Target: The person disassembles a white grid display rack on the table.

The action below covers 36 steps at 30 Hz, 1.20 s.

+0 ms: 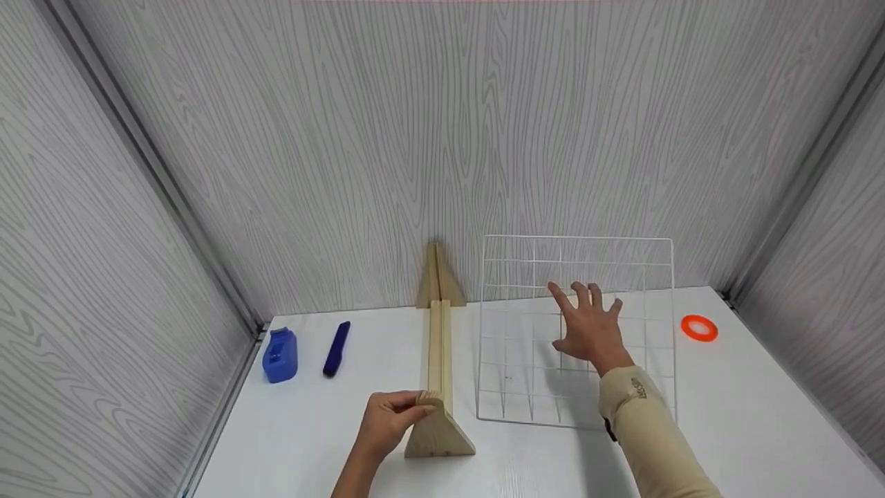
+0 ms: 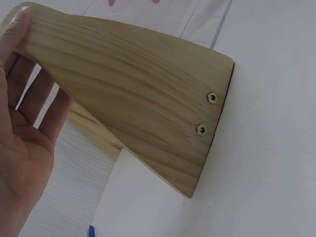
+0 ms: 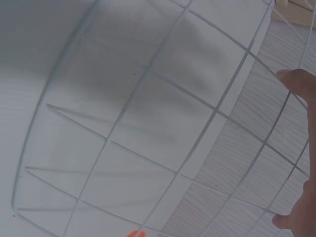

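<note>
My left hand (image 1: 382,423) pinches the top of the near triangular end piece (image 1: 439,441) of a pale wooden stand, thumb on its near face. In the left wrist view, two screws show low on that wooden end (image 2: 133,94). Twin rails (image 1: 440,346) run back from it to a matching end piece (image 1: 441,280) by the wall. To the right, a white wire grid panel (image 1: 577,237) leans back against the wall. Over the grid my right hand (image 1: 591,328) is spread, its fingers apart. The right wrist view shows fingertips right at the grid's wires (image 3: 216,109).
On the left of the white table (image 1: 304,443) are a blue tape dispenser (image 1: 280,360) and a slim dark purple object (image 1: 337,349). An orange ring (image 1: 686,328) lies right of the grid. Wood-grain panels (image 1: 332,138) enclose the table's back and sides.
</note>
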Tool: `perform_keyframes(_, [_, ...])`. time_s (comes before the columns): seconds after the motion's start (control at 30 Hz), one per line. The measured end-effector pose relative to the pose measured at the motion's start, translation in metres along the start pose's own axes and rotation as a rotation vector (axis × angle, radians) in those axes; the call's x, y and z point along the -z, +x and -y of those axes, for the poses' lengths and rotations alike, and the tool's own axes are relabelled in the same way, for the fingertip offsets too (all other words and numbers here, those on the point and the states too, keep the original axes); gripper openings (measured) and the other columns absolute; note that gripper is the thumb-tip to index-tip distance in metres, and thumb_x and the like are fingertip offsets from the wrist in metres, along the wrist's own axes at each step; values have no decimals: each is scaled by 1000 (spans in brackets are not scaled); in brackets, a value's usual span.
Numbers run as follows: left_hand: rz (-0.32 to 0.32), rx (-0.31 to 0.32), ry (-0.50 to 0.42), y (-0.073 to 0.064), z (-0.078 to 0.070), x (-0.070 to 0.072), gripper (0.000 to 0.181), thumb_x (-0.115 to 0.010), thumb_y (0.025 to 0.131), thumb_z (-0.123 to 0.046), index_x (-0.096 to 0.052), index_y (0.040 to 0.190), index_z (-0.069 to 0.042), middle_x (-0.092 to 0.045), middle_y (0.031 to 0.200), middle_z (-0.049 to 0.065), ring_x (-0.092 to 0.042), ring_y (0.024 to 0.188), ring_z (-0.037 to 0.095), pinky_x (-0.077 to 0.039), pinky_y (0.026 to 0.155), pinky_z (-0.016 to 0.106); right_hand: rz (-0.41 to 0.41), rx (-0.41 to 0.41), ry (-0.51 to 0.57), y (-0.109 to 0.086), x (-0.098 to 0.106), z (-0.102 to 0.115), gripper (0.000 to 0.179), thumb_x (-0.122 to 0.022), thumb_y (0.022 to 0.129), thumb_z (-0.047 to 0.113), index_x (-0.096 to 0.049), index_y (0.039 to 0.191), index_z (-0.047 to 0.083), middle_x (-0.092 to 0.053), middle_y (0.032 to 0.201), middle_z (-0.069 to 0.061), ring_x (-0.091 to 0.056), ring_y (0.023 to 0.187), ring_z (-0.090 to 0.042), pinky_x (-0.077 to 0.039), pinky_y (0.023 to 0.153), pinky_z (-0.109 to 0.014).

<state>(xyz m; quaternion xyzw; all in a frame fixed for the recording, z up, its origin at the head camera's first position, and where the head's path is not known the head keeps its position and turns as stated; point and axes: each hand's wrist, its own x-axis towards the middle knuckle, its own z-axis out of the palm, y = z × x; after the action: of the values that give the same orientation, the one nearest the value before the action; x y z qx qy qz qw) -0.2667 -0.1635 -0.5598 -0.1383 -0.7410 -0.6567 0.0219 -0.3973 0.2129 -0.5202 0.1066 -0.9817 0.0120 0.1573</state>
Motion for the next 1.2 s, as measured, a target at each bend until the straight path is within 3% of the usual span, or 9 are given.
perform_keyframes(0.27, [1,9,-14,1,0,-1,26,-80,83,-4,-76,106,8,-79,96,12,-72,82,5,-59,73,21,13,25,19,-3,-5,-2,112,-88,69,52,-26,160,31,-38,152,-20,-32,143,-46,-32,98,-84])
perform_keyframes(0.73, [11,-7,3,0,5,1,28,-80,85,-9,-76,108,7,-79,95,6,-70,79,4,-58,70,21,133,43,107,-8,-15,-2,110,-88,72,45,-25,161,29,-36,156,-20,-29,145,-47,-27,101,-85])
perform_keyframes(1.03, [14,7,-6,1,4,1,27,-80,85,-8,-76,108,6,-79,98,11,-71,83,5,-59,74,21,181,63,118,-11,-20,-1,107,-90,71,41,-30,160,27,-38,155,-20,-32,144,-48,-29,99,-85])
perform_keyframes(1.2, [9,16,-20,1,4,1,26,-80,84,-6,-76,107,7,-79,96,8,-70,81,4,-58,73,21,222,73,131,-12,-23,0,107,-90,71,41,-31,160,27,-38,155,-19,-32,144,-49,-30,98,-85])
